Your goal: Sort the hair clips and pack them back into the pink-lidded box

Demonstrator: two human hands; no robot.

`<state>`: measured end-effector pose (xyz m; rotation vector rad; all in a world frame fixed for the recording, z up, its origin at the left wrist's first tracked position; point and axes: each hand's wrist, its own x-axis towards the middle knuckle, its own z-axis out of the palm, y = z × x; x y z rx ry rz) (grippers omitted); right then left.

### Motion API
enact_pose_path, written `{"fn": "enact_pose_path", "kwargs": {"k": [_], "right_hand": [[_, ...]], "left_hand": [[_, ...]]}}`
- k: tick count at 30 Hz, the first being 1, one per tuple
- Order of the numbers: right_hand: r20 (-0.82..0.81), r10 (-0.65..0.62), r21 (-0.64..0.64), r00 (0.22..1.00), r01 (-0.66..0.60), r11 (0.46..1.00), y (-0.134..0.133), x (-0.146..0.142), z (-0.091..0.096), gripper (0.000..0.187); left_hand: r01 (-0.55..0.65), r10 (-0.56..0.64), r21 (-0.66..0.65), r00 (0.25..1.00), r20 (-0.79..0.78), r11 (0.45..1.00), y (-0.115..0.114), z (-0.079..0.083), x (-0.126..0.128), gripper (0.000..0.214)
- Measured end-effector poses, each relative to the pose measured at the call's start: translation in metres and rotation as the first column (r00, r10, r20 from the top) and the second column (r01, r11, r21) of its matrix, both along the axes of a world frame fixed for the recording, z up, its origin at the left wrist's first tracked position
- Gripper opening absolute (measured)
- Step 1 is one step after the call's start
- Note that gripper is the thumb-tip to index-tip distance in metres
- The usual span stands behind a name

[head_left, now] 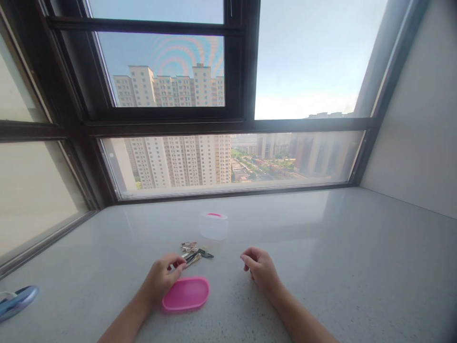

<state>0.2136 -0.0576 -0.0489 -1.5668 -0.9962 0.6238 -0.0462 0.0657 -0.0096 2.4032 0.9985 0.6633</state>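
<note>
Left hand beside hair clips on pale sill under dark-framed window

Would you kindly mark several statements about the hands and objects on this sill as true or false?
1. The left hand is nearer the clips than the right hand is. True.
2. The right hand touches the pink tray. False: it is apart from it.
3. The translucent container stands between the clips and the window. True.
4. The blue object lies at the picture's right edge. False: left edge.
5. The clips lie inside the pink tray. False: they lie beyond it.
</note>
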Motion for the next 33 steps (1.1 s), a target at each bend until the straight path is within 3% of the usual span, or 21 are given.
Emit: {"fn": "enact_pose_path", "kwargs": {"k": [2,6,11,19,24,33], "right_hand": [[0.003,-0.004,0.009,1.000,0.004,1.000,0.001,0.000,0.000,0.019],[0.018,-0.011,0.022,1.000,0.011,1.000,0.001,-0.001,0.002,0.019],[0.018,-0.009,0.040,1.000,0.008,0.999,-0.001,-0.002,0.005,0.017],[-0.016,0.013,0.047,1.000,-0.012,0.999,-0.002,-0.003,0.005,0.015],[0.006,0.011,0.036,1.000,-0.011,0.999,-0.002,-0.003,0.007,0.016],[-0.003,0.017,0.018,1.000,-0.017,1.000,0.001,-0.002,0.004,0.019]], "left_hand": [[-0.098,0.098,0.028,0.995,-0.006,0.995,0.021,-0.003,-0.001,0.030],[-0.180,0.186,0.081,0.979,-0.081,0.980,0.062,-0.011,0.006,0.043],[-0.157,0.166,0.066,0.974,-0.156,0.985,0.081,-0.023,0.035,0.056],[-0.008,0.017,0.042,0.971,-0.237,0.999,0.062,-0.038,0.076,0.064],[0.047,-0.033,0.042,0.958,-0.285,0.998,0.043,-0.037,0.080,0.068],[0.179,-0.178,-0.018,0.948,-0.264,0.984,-0.003,-0.028,0.087,0.057]]}}
